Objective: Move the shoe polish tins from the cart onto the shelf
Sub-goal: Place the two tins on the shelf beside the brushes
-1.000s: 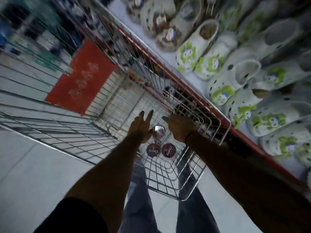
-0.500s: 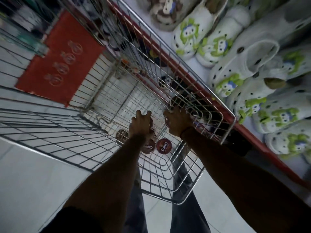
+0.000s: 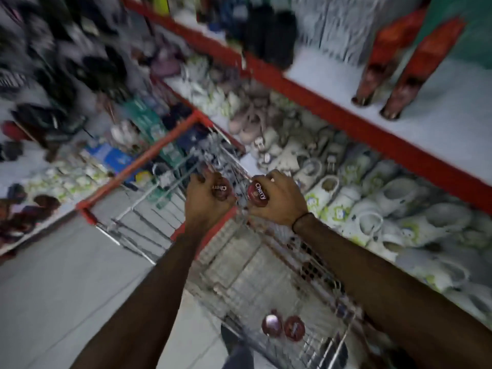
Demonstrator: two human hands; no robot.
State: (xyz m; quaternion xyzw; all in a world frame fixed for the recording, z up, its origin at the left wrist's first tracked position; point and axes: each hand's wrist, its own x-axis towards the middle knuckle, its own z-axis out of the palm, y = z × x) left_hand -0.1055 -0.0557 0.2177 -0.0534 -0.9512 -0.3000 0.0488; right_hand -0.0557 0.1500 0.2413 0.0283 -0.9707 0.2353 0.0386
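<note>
My left hand (image 3: 205,199) grips a round dark-red shoe polish tin (image 3: 221,189) with white lettering on its lid. A second red tin (image 3: 257,195) of the same kind is held in my right hand (image 3: 279,198). Both hands are raised above the wire cart (image 3: 255,265), close together. Two more tins (image 3: 271,325) (image 3: 294,328) lie side by side on the cart's floor near its front end. The white shelf with a red edge (image 3: 346,115) runs along the right, above the cart.
White clogs with green prints (image 3: 372,209) fill the lower shelf on the right. Two orange-brown tall items (image 3: 394,75) stand on the upper shelf board. Racks of shoes and packets fill the far left. Grey floor tiles lie to the left of the cart.
Both hands closed on a tin each in the cart's bottom and lifted them up above the cart. The view swung upward toward the shelves.
</note>
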